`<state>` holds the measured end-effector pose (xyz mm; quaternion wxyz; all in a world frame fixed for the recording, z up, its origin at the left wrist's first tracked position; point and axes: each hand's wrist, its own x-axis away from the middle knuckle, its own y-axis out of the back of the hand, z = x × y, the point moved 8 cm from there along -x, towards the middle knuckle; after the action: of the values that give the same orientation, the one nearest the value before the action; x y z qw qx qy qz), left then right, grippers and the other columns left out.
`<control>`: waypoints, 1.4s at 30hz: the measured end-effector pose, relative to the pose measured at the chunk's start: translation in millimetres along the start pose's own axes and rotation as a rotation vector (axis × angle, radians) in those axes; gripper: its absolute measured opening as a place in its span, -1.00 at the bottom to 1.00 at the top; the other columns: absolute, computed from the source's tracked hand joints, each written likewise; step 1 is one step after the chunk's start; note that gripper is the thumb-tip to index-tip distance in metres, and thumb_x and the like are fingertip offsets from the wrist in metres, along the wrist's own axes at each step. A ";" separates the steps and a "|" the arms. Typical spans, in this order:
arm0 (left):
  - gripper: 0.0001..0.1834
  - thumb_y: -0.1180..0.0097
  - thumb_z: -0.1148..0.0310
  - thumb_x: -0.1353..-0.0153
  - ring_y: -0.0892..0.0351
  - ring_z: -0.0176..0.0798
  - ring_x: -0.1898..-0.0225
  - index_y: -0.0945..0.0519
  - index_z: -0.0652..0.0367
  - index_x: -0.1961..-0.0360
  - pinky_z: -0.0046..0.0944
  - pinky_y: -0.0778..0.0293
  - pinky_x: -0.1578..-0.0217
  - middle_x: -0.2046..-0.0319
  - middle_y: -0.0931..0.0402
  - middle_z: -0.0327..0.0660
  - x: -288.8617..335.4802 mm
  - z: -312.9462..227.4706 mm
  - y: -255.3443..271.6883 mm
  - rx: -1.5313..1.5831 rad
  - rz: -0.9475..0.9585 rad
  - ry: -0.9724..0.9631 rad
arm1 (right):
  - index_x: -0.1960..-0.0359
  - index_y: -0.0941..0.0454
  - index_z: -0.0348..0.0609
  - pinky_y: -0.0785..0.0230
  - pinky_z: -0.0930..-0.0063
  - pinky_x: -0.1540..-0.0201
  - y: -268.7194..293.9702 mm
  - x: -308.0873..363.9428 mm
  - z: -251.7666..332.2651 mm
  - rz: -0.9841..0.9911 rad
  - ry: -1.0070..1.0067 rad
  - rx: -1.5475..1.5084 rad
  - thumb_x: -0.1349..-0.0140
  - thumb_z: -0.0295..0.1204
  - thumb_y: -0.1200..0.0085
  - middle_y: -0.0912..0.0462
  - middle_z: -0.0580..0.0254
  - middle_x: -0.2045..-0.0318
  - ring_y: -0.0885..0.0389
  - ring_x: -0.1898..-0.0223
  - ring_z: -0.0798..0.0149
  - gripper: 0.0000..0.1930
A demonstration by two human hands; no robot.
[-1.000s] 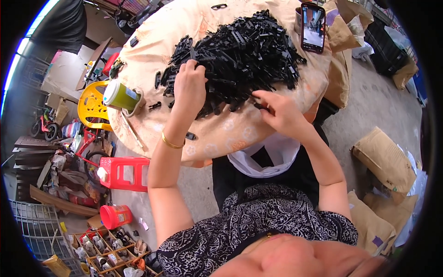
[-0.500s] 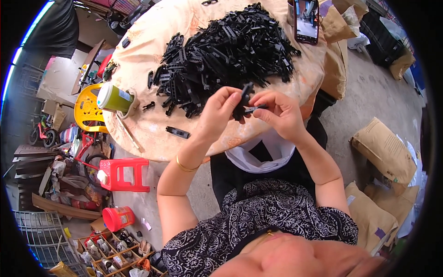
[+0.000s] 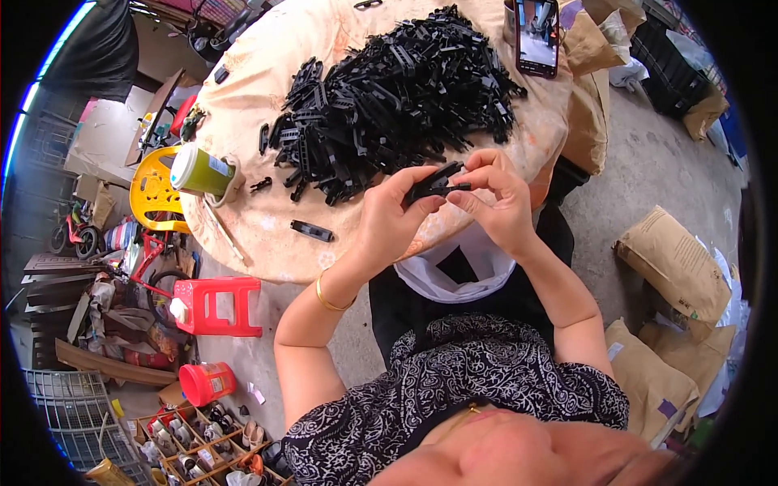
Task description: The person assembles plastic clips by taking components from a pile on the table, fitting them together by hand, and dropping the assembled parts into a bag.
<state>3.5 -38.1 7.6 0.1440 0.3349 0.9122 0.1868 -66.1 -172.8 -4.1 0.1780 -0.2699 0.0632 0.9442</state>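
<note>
Between my hands, over the near edge of the table, is a black plastic part (image 3: 435,183), long and narrow. My left hand (image 3: 397,206) is closed round one end of it, thumb below and fingers above. The fingertips of my right hand (image 3: 497,198) pinch its other end. Whether it is one part or two joined ones, I cannot tell. Just beyond my hands lies a big pile of similar black plastic parts (image 3: 389,101). A single black piece (image 3: 312,232) rests on the cloth left of my left wrist, and a smaller one (image 3: 261,185) farther left.
A lined white bag (image 3: 458,283) hangs open in front of my lap, below the table edge. On the cloth-covered table (image 3: 243,105) stand a green-filled cup (image 3: 203,172) and a phone (image 3: 537,36). A red stool (image 3: 219,306) is at left; brown sacks (image 3: 673,263) lie at right.
The black part in my hands has turned from nearly upright to lying across between them. My left hand has shifted slightly, its fingers now spread along the part.
</note>
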 end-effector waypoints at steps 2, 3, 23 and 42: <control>-0.66 -0.18 0.60 -0.06 -0.58 -0.42 0.31 -0.50 0.37 0.09 -0.44 -0.49 0.28 0.33 -0.60 -0.14 1.3 -10.6 0.8 -0.105 -0.009 -0.068 | 0.28 -0.57 -0.28 -0.45 0.49 0.21 1.2 -4.3 9.7 0.000 0.052 0.105 0.01 -0.51 -0.27 -0.48 0.14 0.16 -0.54 0.11 0.28 -0.76; -0.67 -0.19 0.60 -0.04 -0.58 -0.42 0.33 -0.52 0.34 0.11 -0.44 -0.48 0.30 0.35 -0.61 -0.13 2.9 -17.8 1.5 -0.212 -0.022 -0.133 | 0.25 -0.57 -0.26 -0.44 0.47 0.19 1.5 -8.1 14.3 -0.039 0.048 0.065 0.01 -0.50 -0.28 -0.50 0.10 0.13 -0.55 0.13 0.26 -0.74; -0.54 -0.35 0.39 0.16 -0.42 -0.11 0.12 -0.58 0.20 0.14 -0.22 -0.38 0.13 0.29 -0.56 -0.19 3.4 -30.1 -6.1 -0.370 0.349 -0.351 | 0.35 -0.60 -0.26 -0.41 0.49 0.41 4.7 2.6 23.9 0.402 -0.072 0.264 0.04 -0.45 -0.26 -0.62 0.10 0.47 -0.59 0.48 0.23 -0.79; -0.85 -0.08 0.46 -0.19 -0.39 -0.28 0.56 -0.57 0.19 0.21 -0.41 -0.33 0.52 0.46 -0.48 -0.18 -24.6 -6.5 104.8 -0.530 -0.422 -0.331 | 0.31 -0.51 -0.17 -0.40 0.33 0.27 -28.6 -39.2 -23.8 0.215 0.263 0.886 -0.09 -0.51 0.00 -0.54 0.16 0.42 -0.52 0.31 0.11 -0.88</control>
<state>77.4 18.0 62.5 0.4063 0.1165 0.8456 0.3260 -12.9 -163.1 -4.1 0.1675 -0.2770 0.5094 0.7974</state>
